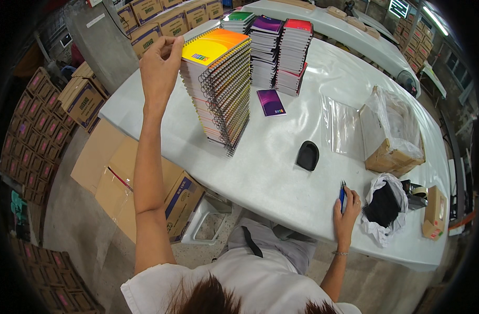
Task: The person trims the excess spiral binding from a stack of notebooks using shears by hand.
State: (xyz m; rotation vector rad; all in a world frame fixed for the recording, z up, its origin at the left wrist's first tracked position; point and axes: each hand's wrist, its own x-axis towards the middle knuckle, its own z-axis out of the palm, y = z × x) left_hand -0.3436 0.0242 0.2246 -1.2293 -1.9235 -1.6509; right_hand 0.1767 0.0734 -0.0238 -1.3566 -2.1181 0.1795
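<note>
A tall stack of spiral-bound notebooks (218, 99) with yellow-orange covers stands on the white-covered table. My left hand (161, 68) is at the far left corner of the top yellow notebook (214, 46), thumb and fingers closed together on its edge. Near the table's front edge, my right hand (347, 213) is wrapped around a small blue-handled tool (342, 195) with dark pointed tips, which look like plier jaws. Right beside that hand, a white plastic bag (374, 235) is filled with thin black strands. A black rounded object (307, 156) lies farther in.
Behind stand stacks of green (238, 18), purple (265, 44) and red notebooks (294, 47); one small purple notebook (271, 102) lies flat. At right are a plastic-lined carton (394, 133), a tape dispenser (416, 194) and a small box (435, 212). An open carton (119, 180) sits below, left.
</note>
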